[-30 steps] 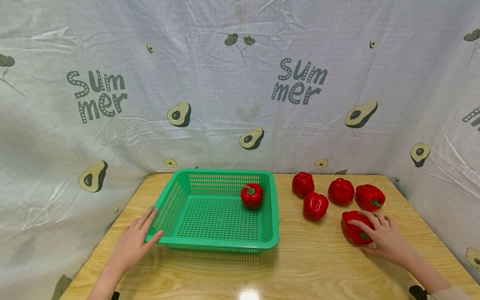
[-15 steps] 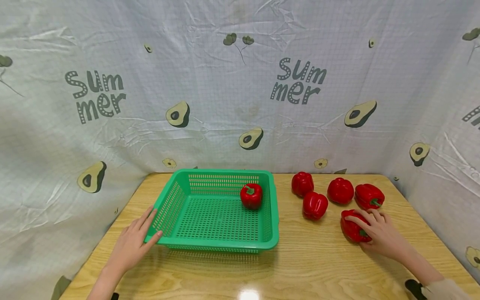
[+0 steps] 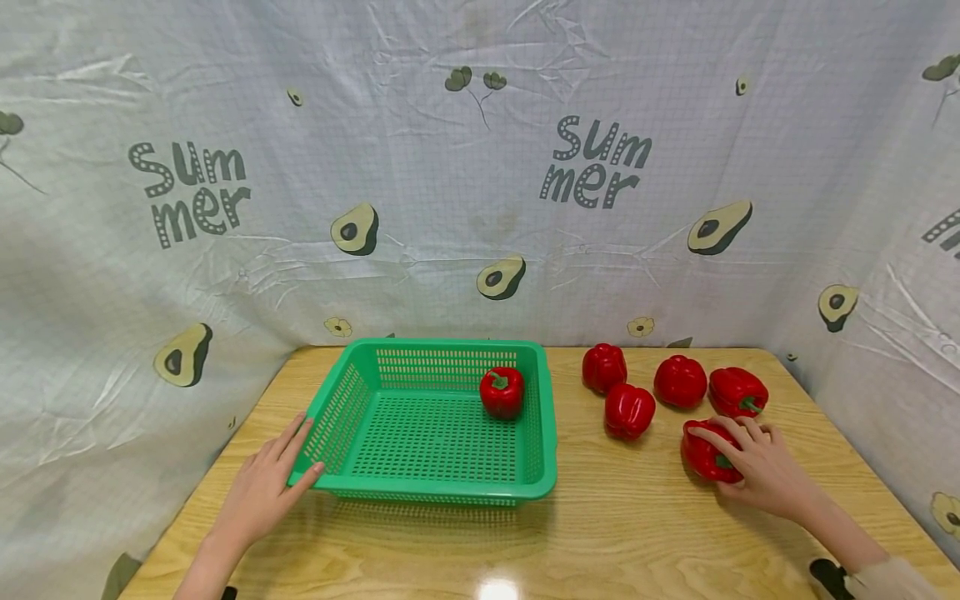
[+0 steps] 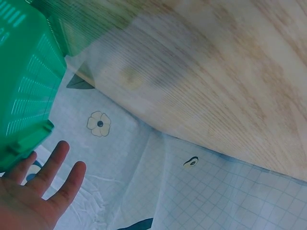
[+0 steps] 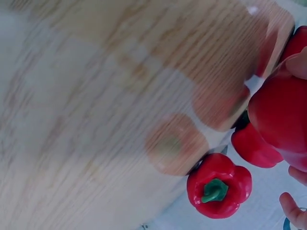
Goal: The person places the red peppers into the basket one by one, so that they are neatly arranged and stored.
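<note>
In the head view my left hand (image 3: 262, 483) rests on the left front corner of a green plastic basket (image 3: 420, 483), fingers extended along the rim. The left wrist view shows those fingers (image 4: 72, 184) fairly straight beside the basket wall (image 4: 33, 96). One red bell pepper (image 3: 502, 393) stands inside the basket at its right, stem up. My right hand (image 3: 761, 467) grips another red bell pepper (image 3: 705, 454) on the right of the table, fingers curved over its top and thumb at its near side. The right wrist view shows that pepper (image 5: 280, 110) large, partly cut off.
Several more red bell peppers lie behind the right hand: one at the back (image 3: 604, 368), one just before it (image 3: 629, 411), one further right (image 3: 680, 382) and one with its stem forward (image 3: 738, 392). A printed cloth (image 3: 427, 167) hangs behind the wooden table (image 3: 600, 550).
My right hand has shifted slightly left and its fingers have settled more closely round the bell pepper. The left hand and the basket have stayed in place.
</note>
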`<state>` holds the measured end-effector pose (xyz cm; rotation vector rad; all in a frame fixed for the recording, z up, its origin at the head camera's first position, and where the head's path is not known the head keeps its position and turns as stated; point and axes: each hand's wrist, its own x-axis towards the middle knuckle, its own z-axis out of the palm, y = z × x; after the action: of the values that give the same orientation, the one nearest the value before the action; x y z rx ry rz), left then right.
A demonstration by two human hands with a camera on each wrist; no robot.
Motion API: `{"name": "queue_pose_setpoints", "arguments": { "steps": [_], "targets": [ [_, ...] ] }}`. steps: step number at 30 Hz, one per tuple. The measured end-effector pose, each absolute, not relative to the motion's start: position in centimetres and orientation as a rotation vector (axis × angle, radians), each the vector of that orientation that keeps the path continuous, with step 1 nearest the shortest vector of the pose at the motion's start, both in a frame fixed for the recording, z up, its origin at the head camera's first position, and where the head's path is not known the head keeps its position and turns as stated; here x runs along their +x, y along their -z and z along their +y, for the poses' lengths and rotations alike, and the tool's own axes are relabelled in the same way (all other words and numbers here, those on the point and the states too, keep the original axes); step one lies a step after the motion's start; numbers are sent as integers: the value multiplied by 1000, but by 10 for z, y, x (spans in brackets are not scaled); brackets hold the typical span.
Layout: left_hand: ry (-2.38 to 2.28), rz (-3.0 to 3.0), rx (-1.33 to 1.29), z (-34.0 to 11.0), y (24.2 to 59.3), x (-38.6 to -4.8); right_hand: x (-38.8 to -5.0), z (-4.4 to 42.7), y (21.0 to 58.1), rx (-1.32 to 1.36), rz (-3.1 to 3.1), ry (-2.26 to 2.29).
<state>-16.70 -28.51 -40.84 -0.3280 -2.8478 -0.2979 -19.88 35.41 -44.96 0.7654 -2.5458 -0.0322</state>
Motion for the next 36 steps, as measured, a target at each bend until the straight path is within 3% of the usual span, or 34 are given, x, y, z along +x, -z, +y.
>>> {"name": "queue_pose_setpoints", "arguments": {
  "steps": [36],
  "targets": [
    [301, -2841, -329, -285, 410, -167, -207, 278, 412, 934, -2429, -55]
  ]
}}
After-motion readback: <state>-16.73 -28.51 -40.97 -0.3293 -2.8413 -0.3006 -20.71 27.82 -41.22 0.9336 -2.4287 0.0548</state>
